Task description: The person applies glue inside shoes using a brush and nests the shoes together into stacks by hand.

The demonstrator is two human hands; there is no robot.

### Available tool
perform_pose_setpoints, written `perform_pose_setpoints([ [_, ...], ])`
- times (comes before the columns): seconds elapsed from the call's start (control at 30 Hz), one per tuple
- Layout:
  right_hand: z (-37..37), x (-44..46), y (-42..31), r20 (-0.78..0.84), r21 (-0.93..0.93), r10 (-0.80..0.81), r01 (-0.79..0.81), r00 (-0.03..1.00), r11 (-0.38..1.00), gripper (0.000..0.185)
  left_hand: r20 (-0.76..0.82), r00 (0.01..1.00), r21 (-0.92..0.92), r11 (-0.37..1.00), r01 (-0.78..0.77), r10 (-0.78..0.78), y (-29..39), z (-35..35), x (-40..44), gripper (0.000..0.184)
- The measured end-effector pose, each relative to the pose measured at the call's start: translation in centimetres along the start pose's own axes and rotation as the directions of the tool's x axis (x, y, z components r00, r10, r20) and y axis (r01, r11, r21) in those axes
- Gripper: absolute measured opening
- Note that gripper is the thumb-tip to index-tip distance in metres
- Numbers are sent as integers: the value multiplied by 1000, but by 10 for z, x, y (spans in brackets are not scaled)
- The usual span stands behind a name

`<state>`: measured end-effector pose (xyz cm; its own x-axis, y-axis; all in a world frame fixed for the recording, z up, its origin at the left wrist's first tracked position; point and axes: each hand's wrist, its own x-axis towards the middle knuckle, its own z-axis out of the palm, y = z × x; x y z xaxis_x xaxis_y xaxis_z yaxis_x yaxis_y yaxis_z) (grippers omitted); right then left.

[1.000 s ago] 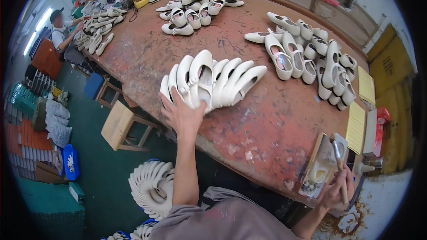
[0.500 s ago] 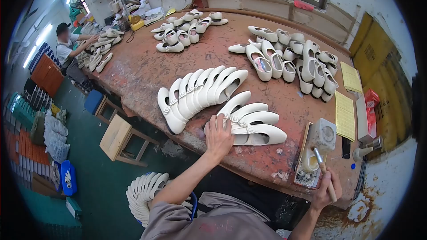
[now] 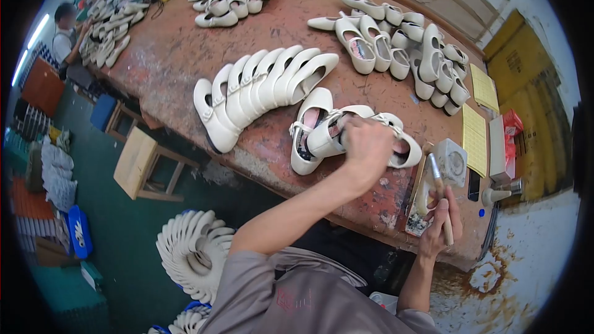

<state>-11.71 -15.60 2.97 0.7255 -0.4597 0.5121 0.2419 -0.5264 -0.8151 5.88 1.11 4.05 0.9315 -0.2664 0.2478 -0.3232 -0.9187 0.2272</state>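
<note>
My left hand (image 3: 371,148) is over a small group of cream strap shoes near the table's front edge, its fingers curled onto one shoe (image 3: 326,138) and a little blurred. Beside it stands another cream shoe (image 3: 303,158), and a further shoe (image 3: 408,156) shows past my knuckles. My palm hides parts of the group. In my right hand (image 3: 443,216) is a brush (image 3: 437,176) with a wooden handle and metal ferrule, bristle end up. It is held above a tray (image 3: 416,221) with a whitish, crusted surface, next to a translucent block-like container (image 3: 450,162).
A curved row of nested cream shoes (image 3: 263,96) lies left of my hand. More shoe piles (image 3: 396,43) sit farther back. Yellow sheets (image 3: 474,139) and a phone (image 3: 473,188) are at the right. A stool (image 3: 136,161) and ringed shoes (image 3: 192,250) stand below; a person (image 3: 65,43) works far left.
My left hand has moved right across the small shoe group. Those shoes, earlier nested on their sides, are now turned and spread. The brush has lifted off the tray, and the view has shifted.
</note>
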Motion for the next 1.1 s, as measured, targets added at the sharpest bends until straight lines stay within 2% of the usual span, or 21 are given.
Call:
perform_pose_setpoints([
  [0.07, 10, 6, 6, 42, 34, 7, -8, 999, 999, 43, -121, 993, 16, 1000, -15, 17, 24, 24, -4, 26],
  [0.13, 22, 7, 13, 43, 44, 25, -27, 999, 999, 46, -136, 989, -5, 999, -51, 49, 31, 6, -15, 25],
  [0.2, 26, 2, 25, 90, -16, 12, -11, 996, 1000, 41, -201, 977, -27, 997, -79, 72, 35, 2, -22, 24],
  [0.23, 32, -2, 27, 96, -76, 4, 3, 995, 997, 39, -31, 992, -110, 986, -126, 124, 37, 0, -22, 28],
  [0.3, 50, -7, 24, 90, -108, -21, 31, 996, 994, 45, 55, 952, -381, 888, -257, 300, 16, -3, -33, 34],
  [0.33, 53, -10, 26, 136, -160, -85, 106, 987, 981, 49, 77, 915, -512, 803, -305, 396, 0, -7, -40, 39],
  [0.4, 55, -17, 35, 211, -261, -188, 241, 959, 935, 56, -100, 902, -467, 781, -415, 420, -52, -33, -52, 65],
  [0.43, 60, -24, 35, 236, -187, -115, 161, 965, 969, 64, -8, 904, -335, 850, -405, 428, -72, -36, -58, 73],
  [0.47, 63, -27, 33, 264, -279, -176, 250, 948, 927, 68, 75, 902, -189, 894, -406, 425, -86, -34, -63, 83],
  [0.53, 80, -40, 34, 240, -189, -122, 169, 963, 967, 71, 126, 852, -46, 861, -507, 509, -106, -2, -64, 90],
  [0.57, 88, -45, 42, 241, -196, -147, 196, 959, 961, 73, 67, 851, -42, 853, -520, 521, -107, 8, -64, 95],
  [0.63, 101, -42, 40, 245, -237, -210, 269, 946, 934, 72, 81, 848, -58, 852, -520, 523, -103, 9, -65, 90],
  [0.67, 104, -46, 46, 252, -158, -178, 222, 951, 962, 68, 90, 845, -69, 850, -523, 527, -102, 9, -66, 87],
  [0.7, 103, -44, 42, 226, -140, -204, 239, 952, 961, 66, 190, 848, 1, 864, -504, 494, -107, 8, -64, 93],
  [0.73, 99, -39, 36, 204, -122, -232, 260, 951, 958, 64, 145, 833, 11, 841, -541, 534, -124, 14, -61, 99],
  [0.8, 80, -29, 29, 56, -62, -187, 190, 981, 980, 57, 229, 932, -267, 939, -217, 281, -152, 1, -52, 107],
  [0.87, 50, -25, 31, 98, -30, -151, 155, 984, 987, 59, 76, 953, -152, 948, -279, 292, -176, -11, -46, 109],
  [0.9, 37, -29, 30, 171, -35, -148, 156, 974, 987, 57, 46, 947, -69, 947, -314, 317, -160, -25, -44, 108],
  [1.0, 23, -47, 37, 391, -77, -110, 152, 914, 985, 51, -77, 808, -12, 810, -586, 584, -115, -29, -36, 109],
  [1.03, 21, -51, 42, 394, -143, -136, 207, 909, 968, 48, -97, 820, -26, 822, -569, 564, -99, -22, -28, 85],
  [1.1, 14, -50, 39, 301, -164, -148, 204, 942, 965, 46, -35, 785, 48, 786, -617, 619, -90, 4, -10, 57],
])
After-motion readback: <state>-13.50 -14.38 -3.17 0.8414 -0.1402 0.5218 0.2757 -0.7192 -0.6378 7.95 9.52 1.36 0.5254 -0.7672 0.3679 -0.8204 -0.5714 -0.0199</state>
